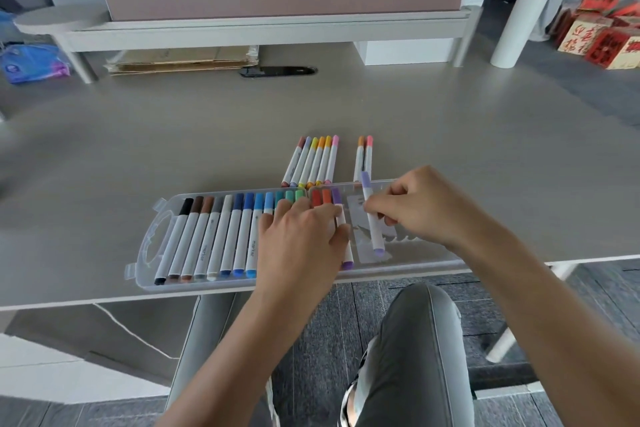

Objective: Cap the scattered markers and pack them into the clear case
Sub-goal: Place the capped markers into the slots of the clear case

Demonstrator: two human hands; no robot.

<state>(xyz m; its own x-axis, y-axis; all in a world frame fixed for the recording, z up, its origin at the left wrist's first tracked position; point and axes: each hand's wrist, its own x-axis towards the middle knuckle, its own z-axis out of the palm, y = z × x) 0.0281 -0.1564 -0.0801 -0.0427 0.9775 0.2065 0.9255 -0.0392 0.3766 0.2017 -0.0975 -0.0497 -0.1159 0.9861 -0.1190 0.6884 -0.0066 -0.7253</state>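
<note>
Two hands over my clear case [415, 262]: right hand [420, 210] pinches a lilac marker [372, 218]; left hand [303, 241], fingers flat, presses the packed markers [221, 236] beside it.

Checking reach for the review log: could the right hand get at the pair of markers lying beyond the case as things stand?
Probably not straight away: the right hand is pinching a lilac marker. Otherwise the pair of markers lies uncovered on the table just beyond it.

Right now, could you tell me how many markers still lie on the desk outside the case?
8: a row of six behind the case, and a pair to their right, partly hidden by the right hand's marker.
</note>
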